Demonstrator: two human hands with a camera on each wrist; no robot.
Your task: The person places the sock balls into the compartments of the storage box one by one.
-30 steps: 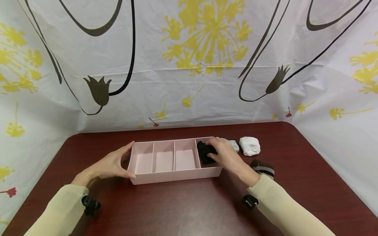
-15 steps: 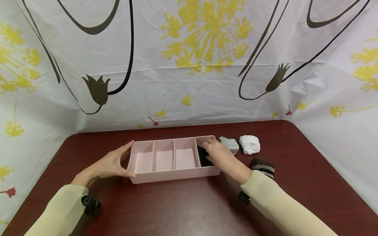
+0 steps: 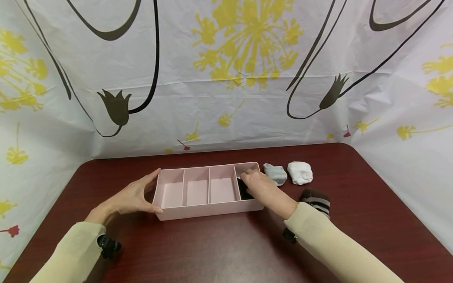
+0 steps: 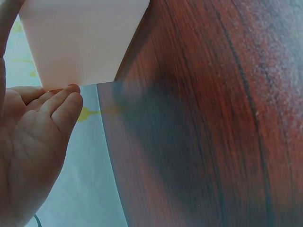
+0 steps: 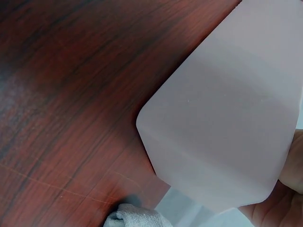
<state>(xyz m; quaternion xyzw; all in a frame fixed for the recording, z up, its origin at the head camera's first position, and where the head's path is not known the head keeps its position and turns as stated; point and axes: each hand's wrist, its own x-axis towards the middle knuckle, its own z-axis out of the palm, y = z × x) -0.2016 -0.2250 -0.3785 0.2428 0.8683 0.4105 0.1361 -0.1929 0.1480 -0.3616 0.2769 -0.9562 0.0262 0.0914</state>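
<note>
A long pale pink divided box (image 3: 212, 209) sits on the table. My left hand (image 3: 131, 196) holds its left end, thumb at the front corner and fingers at the back corner. In the left wrist view, the left hand's fingers (image 4: 61, 106) touch the box's edge. My right hand (image 3: 263, 188) reaches down into the rightmost compartment and grips a black rolled sock (image 3: 243, 190), which it largely covers; the fingertips are hidden. In the right wrist view, the box's end wall (image 5: 222, 109) hides much of the right hand (image 5: 284, 194).
Right of the box lie a grey rolled sock (image 3: 275, 174), a white rolled sock (image 3: 300, 173) and a brown striped one (image 3: 316, 201), partly behind the right forearm. A patterned cloth (image 3: 219, 125) hangs behind the dark red table (image 3: 212, 247).
My right hand has moved slightly left and deeper into the rightmost compartment, covering more of the black sock. The grey sock shows more fully. My left hand stays on the box.
</note>
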